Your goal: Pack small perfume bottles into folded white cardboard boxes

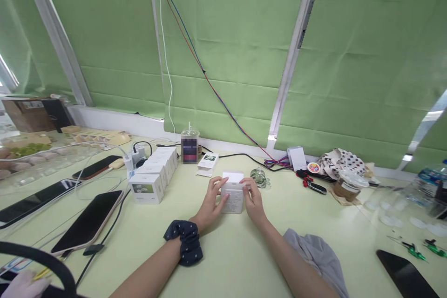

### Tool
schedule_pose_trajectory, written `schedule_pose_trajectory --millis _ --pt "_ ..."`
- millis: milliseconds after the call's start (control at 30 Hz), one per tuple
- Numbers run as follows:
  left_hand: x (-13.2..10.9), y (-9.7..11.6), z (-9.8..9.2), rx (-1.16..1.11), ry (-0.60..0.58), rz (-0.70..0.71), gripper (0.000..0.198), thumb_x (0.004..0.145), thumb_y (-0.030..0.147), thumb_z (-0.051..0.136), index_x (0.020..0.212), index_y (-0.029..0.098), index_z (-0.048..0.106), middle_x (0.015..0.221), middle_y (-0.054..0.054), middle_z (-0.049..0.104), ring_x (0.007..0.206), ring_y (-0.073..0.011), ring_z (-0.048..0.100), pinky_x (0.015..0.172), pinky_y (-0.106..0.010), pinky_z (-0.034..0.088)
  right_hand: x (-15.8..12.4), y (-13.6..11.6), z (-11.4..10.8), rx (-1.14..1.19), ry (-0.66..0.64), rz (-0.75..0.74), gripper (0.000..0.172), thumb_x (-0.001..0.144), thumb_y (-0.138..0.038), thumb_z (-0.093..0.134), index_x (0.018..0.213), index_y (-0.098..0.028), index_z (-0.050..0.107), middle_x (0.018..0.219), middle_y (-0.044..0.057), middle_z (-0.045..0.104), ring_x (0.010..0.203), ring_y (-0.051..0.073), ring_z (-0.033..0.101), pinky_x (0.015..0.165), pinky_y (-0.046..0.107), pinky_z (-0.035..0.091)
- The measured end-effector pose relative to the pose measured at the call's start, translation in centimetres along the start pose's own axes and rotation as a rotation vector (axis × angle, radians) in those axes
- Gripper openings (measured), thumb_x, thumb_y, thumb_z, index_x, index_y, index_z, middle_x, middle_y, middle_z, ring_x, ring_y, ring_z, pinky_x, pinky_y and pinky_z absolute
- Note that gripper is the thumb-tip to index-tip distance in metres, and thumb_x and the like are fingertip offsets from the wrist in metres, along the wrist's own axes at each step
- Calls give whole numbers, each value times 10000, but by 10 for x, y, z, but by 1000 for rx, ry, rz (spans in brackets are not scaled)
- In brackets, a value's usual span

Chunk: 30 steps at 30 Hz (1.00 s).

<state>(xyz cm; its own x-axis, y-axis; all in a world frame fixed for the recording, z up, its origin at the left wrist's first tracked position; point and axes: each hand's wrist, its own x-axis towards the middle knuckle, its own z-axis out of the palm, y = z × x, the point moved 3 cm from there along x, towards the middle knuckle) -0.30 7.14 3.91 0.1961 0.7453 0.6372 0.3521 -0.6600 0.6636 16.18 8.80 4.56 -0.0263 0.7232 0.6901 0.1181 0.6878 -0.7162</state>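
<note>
Between the fingers (213, 186) is a white, printed box (232, 200).

Cannot make out any wording; see just illegible fine print on the hand-held white carton (233, 201) and the row of picture-fronted cartons (154, 174).

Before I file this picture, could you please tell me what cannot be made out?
Head view:
- Held white carton: print too small; inside hidden by its walls.
- Plastic drink cup: label pixelated.
- Co-worker's hand: cut off at lower-left corner.
- Lower-right smartphone: cut off by bottom edge.
</note>
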Motion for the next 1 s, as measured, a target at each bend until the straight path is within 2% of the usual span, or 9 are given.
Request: schedule_pose_trajectory --millis 133,267,400,567,667,733,833,900,1000 --pt "0 3 0 -6 22 22 283 904 271 475 1184 293 438 1186 -72 341 1145 -207 431 818 -327 525 -2 -1 1 17 -24 -9 224 937 -329 388 822 -202 533 941 64 547 927 182 535 747 291 417" --pt "2 3 -2 18 28 0 325 903 275 476 1218 291 397 1210 -80 338 1141 -209 435 824 -334 525 -3 -1 2 64 13 11 186 936 -329 383 886 -207 515 987 71 550 966 187 534 762 303 425" --pt "4 -3 -7 74 59 -19 344 914 293 446 1251 290 373 1234 -88 338 1162 -221 421 843 -355 522 -2 7 -6 26 229 81 189 935 -340 366 971 -205 493 1046 87 538 939 185 537 756 309 433" --pt "9 -14 -20 173 166 -33 399 910 318 444 1292 272 339 1251 -103 338 1162 -235 433 861 -405 517 0 30 -28 -126 519 191 191 908 -300 355 1004 -194 480 1025 95 543 889 189 534 744 301 426" --pt "12 -21 -27 238 222 -12 432 905 318 444 1315 248 330 1265 -120 335 1195 -258 409 885 -443 502 0 51 -48 -278 616 193 194 831 -195 367 990 -196 477 967 83 540 821 191 522 688 284 410" --pt "13 -26 -29 272 235 6 433 902 310 445 1316 237 339 1268 -123 332 1205 -261 398 910 -459 486 0 66 -63 -397 661 179 282 728 -125 383 976 -199 494 931 73 538 769 196 508 683 296 397" --pt "14 -30 -29 312 231 29 453 893 298 454 1324 227 336 1271 -124 330 1220 -272 388 949 -493 454 -1 89 -80 -609 591 317 363 611 -93 406 938 -186 533 926 99 579 795 233 511 712 331 384" --pt "12 -29 -28 340 218 38 481 877 296 474 1330 224 329 1287 -130 314 1227 -292 386 946 -520 447 -2 98 -86 -668 531 388 377 571 -83 429 911 -178 562 891 111 614 831 260 520 725 344 378" --pt "10 -24 -24 363 179 7 516 849 288 507 1330 228 329 1328 -142 264 1206 -313 410 858 -503 503 -1 102 -86 -705 452 441 397 561 -79 477 933 -161 590 903 130 651 879 287 529 743 353 375"
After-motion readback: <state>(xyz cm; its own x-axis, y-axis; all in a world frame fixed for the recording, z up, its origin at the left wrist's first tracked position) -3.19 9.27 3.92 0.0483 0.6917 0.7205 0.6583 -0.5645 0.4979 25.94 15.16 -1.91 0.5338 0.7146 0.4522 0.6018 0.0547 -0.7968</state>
